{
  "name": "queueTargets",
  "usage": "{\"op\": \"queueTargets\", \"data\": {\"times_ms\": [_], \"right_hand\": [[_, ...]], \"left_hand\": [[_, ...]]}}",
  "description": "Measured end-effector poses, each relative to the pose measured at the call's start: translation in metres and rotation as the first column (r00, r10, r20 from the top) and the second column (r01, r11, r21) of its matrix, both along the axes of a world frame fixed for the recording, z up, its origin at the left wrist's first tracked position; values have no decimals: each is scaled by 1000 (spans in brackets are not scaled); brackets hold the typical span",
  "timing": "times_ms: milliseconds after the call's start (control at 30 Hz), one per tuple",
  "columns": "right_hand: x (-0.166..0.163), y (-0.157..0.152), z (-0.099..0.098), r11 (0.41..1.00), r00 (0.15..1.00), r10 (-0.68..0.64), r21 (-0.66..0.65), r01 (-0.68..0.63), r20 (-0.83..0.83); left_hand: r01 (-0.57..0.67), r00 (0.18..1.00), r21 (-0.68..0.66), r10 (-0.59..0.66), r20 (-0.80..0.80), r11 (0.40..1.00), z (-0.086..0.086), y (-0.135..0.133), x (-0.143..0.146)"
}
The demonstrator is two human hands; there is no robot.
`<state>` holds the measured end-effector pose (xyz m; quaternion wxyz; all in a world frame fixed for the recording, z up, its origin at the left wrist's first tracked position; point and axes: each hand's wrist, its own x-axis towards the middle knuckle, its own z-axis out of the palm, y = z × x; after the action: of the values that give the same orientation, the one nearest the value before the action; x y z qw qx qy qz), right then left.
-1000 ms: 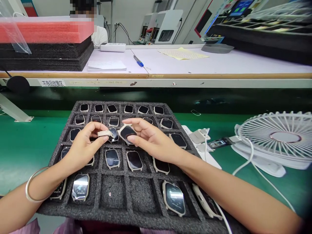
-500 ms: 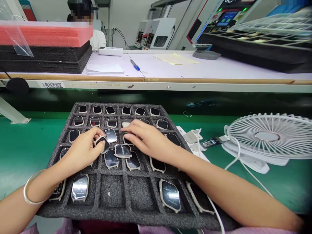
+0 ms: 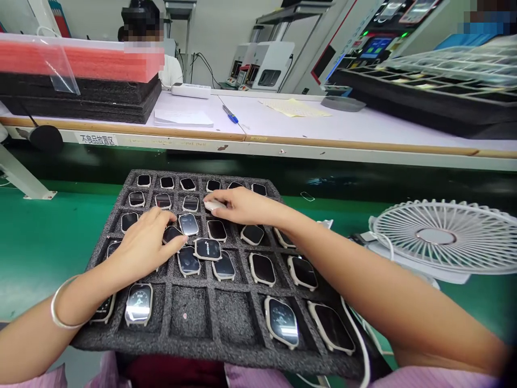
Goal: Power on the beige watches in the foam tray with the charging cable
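The green table (image 3: 48, 231) bears a fan (image 3: 436, 237). The tray (image 3: 234, 318) holds watches (image 3: 262, 268); right hand (image 3: 242, 206) pinches one, left hand (image 3: 149, 231) unclear whether gripping.

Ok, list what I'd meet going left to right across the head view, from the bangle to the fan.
Silver bangle → left hand → right hand → dark-screened smartwatch at the right end of the foam tray's nearest row → white fan.
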<state>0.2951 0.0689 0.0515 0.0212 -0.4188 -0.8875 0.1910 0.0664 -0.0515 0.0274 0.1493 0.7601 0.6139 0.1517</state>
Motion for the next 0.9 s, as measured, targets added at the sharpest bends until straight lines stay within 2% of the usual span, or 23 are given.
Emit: {"op": "queueTargets", "data": {"times_ms": [67, 100, 200, 300, 367, 433, 500, 600, 767, 900], "right_hand": [[2, 3, -2, 992, 967, -56, -119, 27, -250], [2, 3, -3, 979, 919, -93, -204, 13, -384], [-3, -1, -6, 893, 698, -229, -431, -125, -679], [-10, -9, -10, 793, 494, -384, -553, -257, -780], [-12, -13, -14, 721, 421, -480, -619, -311, -770], [-11, -14, -20, 662, 390, -546, -667, -341, -741], [-9, -13, -24, 631, 367, -580, -686, -363, -727], [-5, -11, -28, 629, 345, -581, -675, -386, -738], [-3, -9, -32, 622, 356, -570, -672, -403, -741], [-2, -10, -33, 624, 363, -552, -661, -417, -751]], "left_hand": [[102, 995, 80, -101, -27, 992, -2, 1, 2], [156, 987, 105, -152, -47, 982, -4, 2, 3], [238, 969, 98, -229, -90, 966, -8, 6, 6], [249, 968, 70, -245, -59, 966, -9, 8, 7], [270, 963, 32, -270, -11, 962, -8, 7, 6], [289, 957, -15, -289, 17, 957, -7, 6, 5], [279, 960, -49, -278, 21, 959, -7, 5, 4], [215, 976, -32, -213, 38, 976, -9, 5, 2], [166, 971, 134, -186, 153, 977, -10, 6, 0], [119, 966, 214, -163, 199, 969, -6, 4, 0]]}}
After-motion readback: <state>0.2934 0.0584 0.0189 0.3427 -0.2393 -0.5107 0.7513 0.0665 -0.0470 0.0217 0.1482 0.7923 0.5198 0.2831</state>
